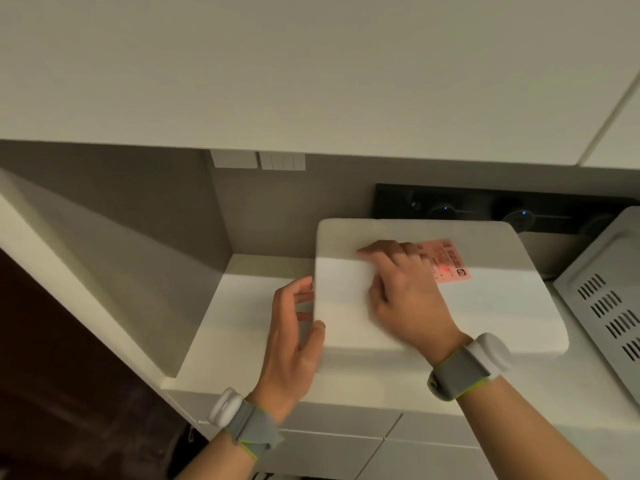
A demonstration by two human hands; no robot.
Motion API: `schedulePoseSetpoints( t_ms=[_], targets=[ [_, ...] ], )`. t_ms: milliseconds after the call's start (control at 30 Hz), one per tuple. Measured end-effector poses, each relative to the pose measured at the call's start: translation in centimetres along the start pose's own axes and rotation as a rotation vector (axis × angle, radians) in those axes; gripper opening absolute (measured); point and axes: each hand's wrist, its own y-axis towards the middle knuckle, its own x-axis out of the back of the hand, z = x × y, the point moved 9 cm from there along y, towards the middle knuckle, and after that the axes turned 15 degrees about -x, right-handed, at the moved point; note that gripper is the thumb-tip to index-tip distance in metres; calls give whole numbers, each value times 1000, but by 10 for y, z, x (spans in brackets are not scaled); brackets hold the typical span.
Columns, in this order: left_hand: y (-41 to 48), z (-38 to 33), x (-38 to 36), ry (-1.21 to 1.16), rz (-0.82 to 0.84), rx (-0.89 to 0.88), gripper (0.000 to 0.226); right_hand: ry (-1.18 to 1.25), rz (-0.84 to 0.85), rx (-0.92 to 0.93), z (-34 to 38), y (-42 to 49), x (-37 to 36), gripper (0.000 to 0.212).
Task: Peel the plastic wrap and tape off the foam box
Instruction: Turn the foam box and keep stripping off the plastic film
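Here, foam box [502, 306], left hand [294, 344] fingers loosely spread against its side; right hand [405, 296] fingers flat on top

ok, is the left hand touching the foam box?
Touching. Head view: the left hand has its thumb lying over the left edge of the foam box, with its fingers against that side.
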Motion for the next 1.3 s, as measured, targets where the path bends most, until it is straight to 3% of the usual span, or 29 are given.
schedulePoseSetpoints(
  t_ms=[333,633,900,1100,1300],
  targets=[
    [-18,-3,-2,-43,-56,-26,60,-26,-86,51,-1,-26,5,42],
    [-27,-1,-8,-94,-20,54,68,-5,-113,65,-1,-37,8,42],
    [-28,6,-5,-95,-37,118,54,8,-101,63,0,-30,8,41],
    [-13,13,-6,-25,-76,209,38,113,64,48,-17,-17,2,34],
    [12,17,-6,150,-110,256,24,229,-58,-60,-72,-37,45,29]
  ],
)
